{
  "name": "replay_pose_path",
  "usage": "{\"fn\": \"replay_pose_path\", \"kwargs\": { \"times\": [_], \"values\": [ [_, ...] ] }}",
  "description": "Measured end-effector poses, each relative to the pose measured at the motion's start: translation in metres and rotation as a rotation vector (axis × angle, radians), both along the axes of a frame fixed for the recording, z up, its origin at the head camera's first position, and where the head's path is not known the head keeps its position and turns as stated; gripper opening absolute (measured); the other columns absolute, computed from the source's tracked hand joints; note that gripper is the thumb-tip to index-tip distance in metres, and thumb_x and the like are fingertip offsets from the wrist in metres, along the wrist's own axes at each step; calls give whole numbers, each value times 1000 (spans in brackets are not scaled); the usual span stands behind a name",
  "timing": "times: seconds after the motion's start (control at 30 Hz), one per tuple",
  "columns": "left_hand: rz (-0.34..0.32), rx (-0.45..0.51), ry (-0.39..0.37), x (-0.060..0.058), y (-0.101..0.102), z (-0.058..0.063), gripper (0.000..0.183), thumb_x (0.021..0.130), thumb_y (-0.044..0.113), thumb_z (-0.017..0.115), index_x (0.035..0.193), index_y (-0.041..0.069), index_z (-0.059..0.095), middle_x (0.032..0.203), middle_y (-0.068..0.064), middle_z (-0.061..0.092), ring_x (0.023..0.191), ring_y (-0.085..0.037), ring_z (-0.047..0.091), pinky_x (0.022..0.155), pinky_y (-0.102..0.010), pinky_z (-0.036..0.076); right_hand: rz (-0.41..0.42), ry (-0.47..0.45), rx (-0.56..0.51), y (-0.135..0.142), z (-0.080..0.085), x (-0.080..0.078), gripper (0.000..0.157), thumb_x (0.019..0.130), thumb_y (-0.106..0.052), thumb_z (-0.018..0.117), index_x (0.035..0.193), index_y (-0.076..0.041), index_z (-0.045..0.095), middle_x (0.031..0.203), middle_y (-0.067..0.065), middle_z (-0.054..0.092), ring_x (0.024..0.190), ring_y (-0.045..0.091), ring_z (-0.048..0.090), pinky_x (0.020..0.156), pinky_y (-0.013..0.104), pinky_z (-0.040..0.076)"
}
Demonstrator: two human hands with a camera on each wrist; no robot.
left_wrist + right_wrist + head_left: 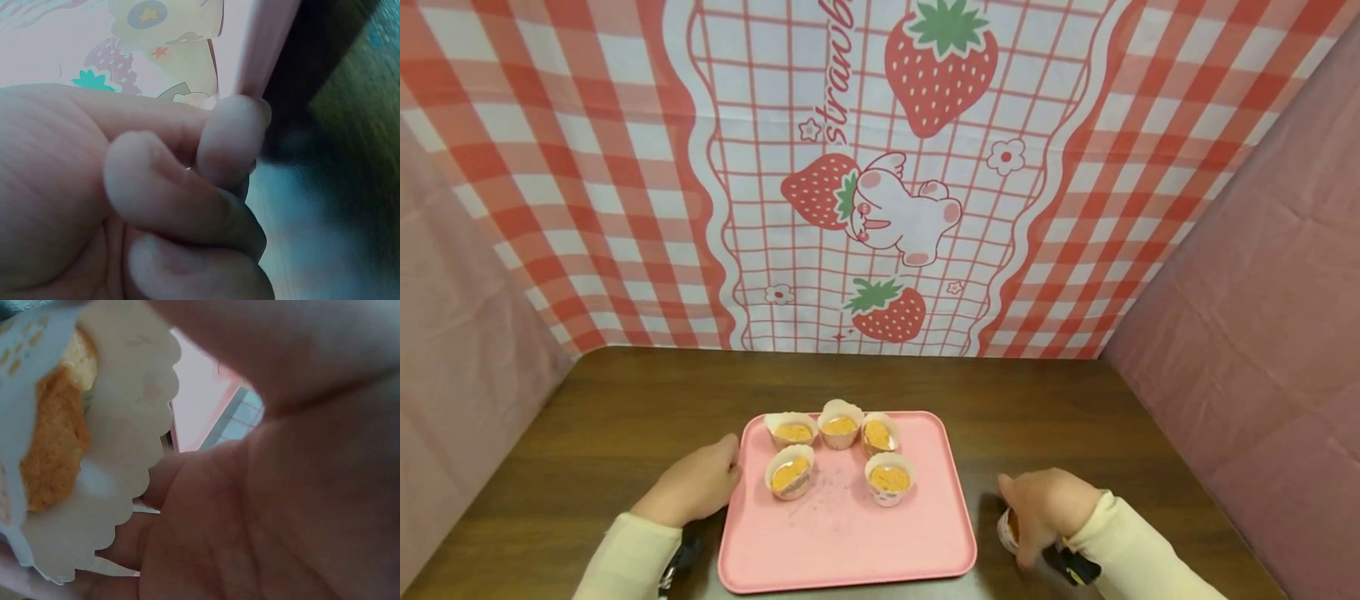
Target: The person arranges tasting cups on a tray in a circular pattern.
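My left hand is at the left edge of a pink tray, its fingers curled and pinching the rim. In the left wrist view the fingertips meet the tray's raised rim. To the right of the tray, low over the table, my right hand grips a cupcake in a paper cup, partly hidden by the hand. The right wrist view shows its browned top and scalloped paper rim, with fingers behind the cup.
Several cupcakes in pale paper cups stand on the tray's back half, among them one at the front left and one at the right. A dark wooden table lies beneath. A strawberry-print checked cloth hangs behind, pinkish cloth at both sides.
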State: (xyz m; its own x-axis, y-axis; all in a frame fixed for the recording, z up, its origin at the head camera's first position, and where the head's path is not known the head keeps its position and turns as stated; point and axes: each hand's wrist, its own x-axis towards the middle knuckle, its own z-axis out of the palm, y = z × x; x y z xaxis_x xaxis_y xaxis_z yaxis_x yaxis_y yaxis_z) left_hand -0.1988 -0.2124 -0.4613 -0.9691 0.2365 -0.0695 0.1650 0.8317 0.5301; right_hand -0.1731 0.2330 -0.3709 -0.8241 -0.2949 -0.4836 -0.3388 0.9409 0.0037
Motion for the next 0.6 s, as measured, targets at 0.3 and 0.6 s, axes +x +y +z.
{"fn": "replay_pose_path", "kwargs": {
  "times": [0.3,0.6],
  "values": [
    [34,3,-52,13,13,30,7,98,14,58,95,8,55,77,-4,55,71,-20,51,66,-40,44,10,93,-174,5,-2,-13,41,65,-16,80,99,-12,58,92,5,56,72,22,52,65,46,48],
    [34,-29,-35,1,4,1,7,98,17,57,94,13,54,77,0,55,69,-17,51,65,-38,43,31,360,-353,0,5,-23,34,79,-23,80,103,-9,60,86,1,51,65,12,48,58,32,44]
  ]
}}
